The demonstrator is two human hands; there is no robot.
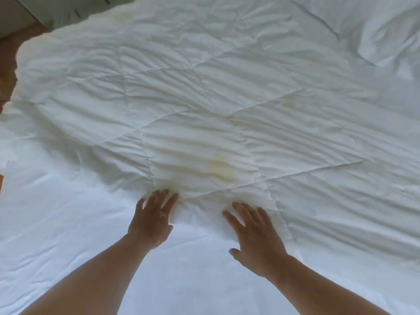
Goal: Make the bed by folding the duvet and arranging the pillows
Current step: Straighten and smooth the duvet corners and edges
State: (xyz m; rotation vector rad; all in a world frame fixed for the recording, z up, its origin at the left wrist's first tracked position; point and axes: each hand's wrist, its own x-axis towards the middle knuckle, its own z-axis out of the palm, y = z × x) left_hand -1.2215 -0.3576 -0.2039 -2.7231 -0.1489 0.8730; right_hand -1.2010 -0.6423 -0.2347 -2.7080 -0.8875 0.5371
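Just below the pale yellowish stain (pixel 221 169) on the crumpled white quilted duvet (pixel 204 98), two bare hands lie flat at the duvet's near edge. Down and to the left of the stain, the left hand (pixel 152 219) is palm down with its fingers straight and slightly spread. Its fingertips press on the duvet's rumpled border, while its palm lies over the smooth white bed sheet (pixel 68 223). Down and to the right of the stain, the right hand (pixel 254 233) is also palm down, its fingers straight and fanned apart and its thumb out to the side, resting on the duvet's edge. Neither hand grips or pinches the cloth.

From the stain the duvet spreads away upward and to both sides, covering most of the bed in long wrinkles crossed by stitched quilt lines. The sheet shows below the stain and out to its left, under both forearms. Far up and to the right of the stain, a white pillow (pixel 391 32) lies creased beside the duvet, partly cut off by the picture's edge. Far up and to the left of the stain, past the duvet's far corner, a strip of brown wooden floor (pixel 9 53) shows.
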